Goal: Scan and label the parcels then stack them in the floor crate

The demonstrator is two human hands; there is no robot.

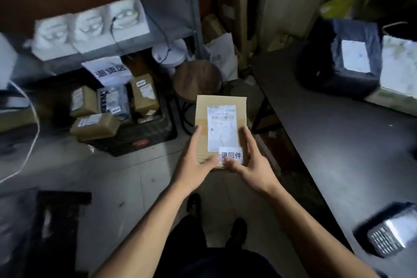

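Labelled cardboard parcel held over the floor

Left hand (198, 160) and right hand (249, 160) grip the cardboard parcel (220, 128) by its near sides, thumbs on top; beyond it to the left, the black floor crate (144, 135) holds several parcels.

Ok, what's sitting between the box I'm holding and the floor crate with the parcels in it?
In the head view, only bare tiled floor lies between the held box and the black crate. The round wooden stool stands further back, beyond that gap.
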